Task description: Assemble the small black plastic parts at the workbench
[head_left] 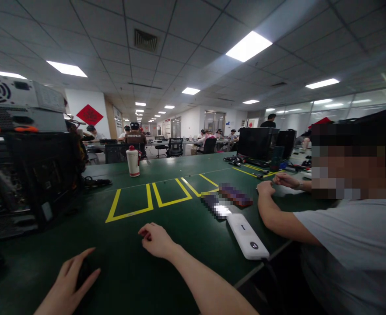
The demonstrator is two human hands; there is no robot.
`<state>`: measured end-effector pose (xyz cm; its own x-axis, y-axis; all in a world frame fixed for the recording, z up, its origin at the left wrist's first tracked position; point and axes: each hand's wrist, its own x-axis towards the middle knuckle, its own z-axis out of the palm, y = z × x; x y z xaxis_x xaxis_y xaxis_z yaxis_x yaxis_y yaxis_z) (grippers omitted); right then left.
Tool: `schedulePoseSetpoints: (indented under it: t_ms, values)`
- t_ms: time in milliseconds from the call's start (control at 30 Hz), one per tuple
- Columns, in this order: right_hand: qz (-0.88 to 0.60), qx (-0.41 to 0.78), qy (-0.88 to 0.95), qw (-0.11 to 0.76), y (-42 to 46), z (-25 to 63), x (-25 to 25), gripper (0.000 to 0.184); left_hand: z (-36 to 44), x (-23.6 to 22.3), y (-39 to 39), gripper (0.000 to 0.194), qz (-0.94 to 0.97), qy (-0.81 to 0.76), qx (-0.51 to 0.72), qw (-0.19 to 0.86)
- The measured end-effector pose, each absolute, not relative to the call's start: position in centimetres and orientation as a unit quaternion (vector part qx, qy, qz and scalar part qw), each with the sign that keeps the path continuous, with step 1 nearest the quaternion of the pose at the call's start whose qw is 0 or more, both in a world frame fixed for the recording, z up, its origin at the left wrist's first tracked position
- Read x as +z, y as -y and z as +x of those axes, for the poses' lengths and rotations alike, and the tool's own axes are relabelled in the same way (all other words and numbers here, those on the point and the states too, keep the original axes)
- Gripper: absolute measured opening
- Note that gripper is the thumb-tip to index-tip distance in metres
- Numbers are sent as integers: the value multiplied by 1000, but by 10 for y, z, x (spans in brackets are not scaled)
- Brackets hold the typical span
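- Your left hand [71, 280] was low over the green table [121, 247], its thumb and fingers spread apart around a dark object [85, 272]; you could not tell from this view whether they gripped it.
- That dark object sat between the left hand's thumb and fingers, too deep in shadow to name.
- Your right hand [156, 240] was to the right of the left one and a little farther forward, its fingers loosely curled; whether the fingertips met the thumb could not be told.
- Yellow tape outlines [176, 202] ran along the table beyond your right hand, well apart from it.
- To the right of that hand lay a white device [247, 236] with a small round dark display, and just beyond it a blurred slab [215, 206] and a reddish-edged slab [235, 195].
- Farther right of your right hand, a co-worker in a pale sleeve [340, 236] had both forearms over the table.
- Well beyond both your hands stood a white cup [133, 163] with a red lid.
- Beyond your left hand, at its left, stood a black computer case [48, 170], with a black cable [96, 182] beside it.
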<state>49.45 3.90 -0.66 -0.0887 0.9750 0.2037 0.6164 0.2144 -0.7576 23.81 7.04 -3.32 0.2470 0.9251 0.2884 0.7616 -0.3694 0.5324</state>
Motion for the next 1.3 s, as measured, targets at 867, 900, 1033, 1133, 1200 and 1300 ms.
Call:
schedulePoseSetpoints:
  t_ms: [867,900,1033,1133,1200,1300]
  values:
    - [-465,389,651,456,-80,491,-15,31,346,-23,-106,67,792,-429,302,312]
    - [-464,401,647,453,-81,491,-15,33,345,-23,-107,66,793,-426,299,317]
    - [-441,451,634,446,-79,491,-11,33,343,-24,-112,63,793,-421,289,331]
    - [-412,465,639,454,-75,493,-7,31,341,-24,-113,62,794,-413,291,338]
    - [-400,470,643,454,-73,494,-5,31,341,-25,-112,63,794,-404,296,345]
    - [-398,471,642,455,-73,494,-6,30,340,-25,-109,65,787,-393,311,360]
